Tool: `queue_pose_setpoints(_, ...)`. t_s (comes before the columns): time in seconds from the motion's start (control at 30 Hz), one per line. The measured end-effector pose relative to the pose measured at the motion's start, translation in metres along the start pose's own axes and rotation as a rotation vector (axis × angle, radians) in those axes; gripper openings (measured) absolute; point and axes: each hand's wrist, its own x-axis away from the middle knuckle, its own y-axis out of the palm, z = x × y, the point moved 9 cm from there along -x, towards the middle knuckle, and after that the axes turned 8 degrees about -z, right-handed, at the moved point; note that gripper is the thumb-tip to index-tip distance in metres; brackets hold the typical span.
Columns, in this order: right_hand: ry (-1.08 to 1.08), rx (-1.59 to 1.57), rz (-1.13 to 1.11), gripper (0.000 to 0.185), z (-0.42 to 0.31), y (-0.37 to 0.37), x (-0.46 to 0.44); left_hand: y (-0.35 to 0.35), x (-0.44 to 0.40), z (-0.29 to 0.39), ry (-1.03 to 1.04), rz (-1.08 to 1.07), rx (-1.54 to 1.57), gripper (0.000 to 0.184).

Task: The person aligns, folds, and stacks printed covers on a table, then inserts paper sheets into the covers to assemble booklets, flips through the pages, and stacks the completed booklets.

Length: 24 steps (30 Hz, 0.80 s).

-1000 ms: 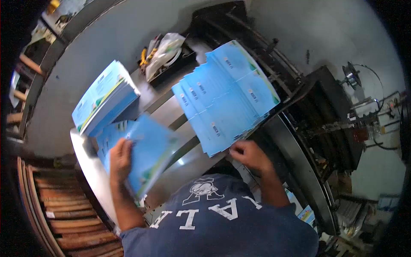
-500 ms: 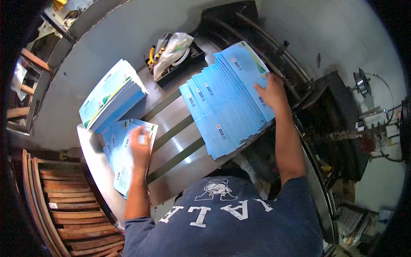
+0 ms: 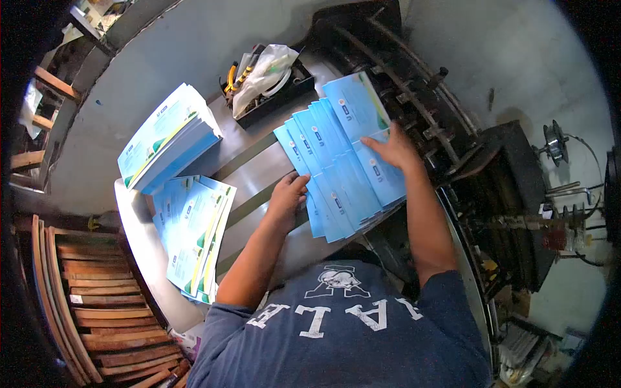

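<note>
Light-blue printed sheets (image 3: pixel 343 194) lie in an overlapping fan on the metal table. At their left edge is my left hand (image 3: pixel 289 197), fingers curled in and closed against the sheet edges. My right hand (image 3: pixel 394 150) grips the right end of the fan, thumb on the top sheet and the other fingers partly hidden beyond the edge. Left of my hands, a smaller spread pile of the same sheets (image 3: pixel 197 226) lies with green and yellow borders showing. Behind that pile rises a thick stack of matching sheets (image 3: pixel 169 132).
A black tray (image 3: pixel 275 100) holding tools and a plastic bag stands at the table's back. Dark machinery with metal rods (image 3: pixel 414 71) borders the right side. Dark slots cross the metal tabletop (image 3: pixel 249 184). A wooden slatted rack (image 3: pixel 116 304) stands at lower left.
My left hand has left the smaller pile and moved right to the fan's left edge. The fanned sheets are bunched closer together, and my right hand has shifted slightly left.
</note>
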Motion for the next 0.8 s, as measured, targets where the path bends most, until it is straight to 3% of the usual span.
queue_pose_setpoints(0.03, -0.031, -0.024, -0.083, 0.115, -0.001, 0.007, -0.006, -0.002, -0.005, -0.003, 0.004, 0.006, 0.002, 0.038)
queue_pose_setpoints(0.1, -0.044, -0.038, -0.033, 0.113, 0.001, 0.009, -0.004, 0.003, -0.012, -0.005, 0.059, 0.014, -0.051, 0.051)
queue_pose_setpoints(0.27, 0.013, -0.217, -0.047, 0.107, 0.009, -0.001, 0.000, 0.013, -0.009, 0.000, 0.163, 0.037, -0.090, 0.045)
queue_pose_setpoints(0.33, -0.016, -0.140, 0.008, 0.094, 0.011, -0.002, -0.002, 0.018, -0.005, 0.005, 0.127, 0.041, -0.027, 0.045)
queue_pose_setpoints(0.57, -0.085, -0.239, -0.077, 0.092, -0.003, 0.002, 0.008, 0.032, -0.022, 0.001, 0.041, 0.090, 0.052, 0.041)
queue_pose_setpoints(0.63, -0.034, -0.173, 0.047, 0.090, 0.012, 0.002, -0.001, 0.060, -0.033, 0.000, 0.032, -0.074, 0.224, 0.045)
queue_pose_setpoints(0.8, 0.007, -0.257, -0.044, 0.089, 0.020, 0.001, 0.007, 0.103, -0.065, 0.009, 0.218, -0.042, 0.189, 0.060)
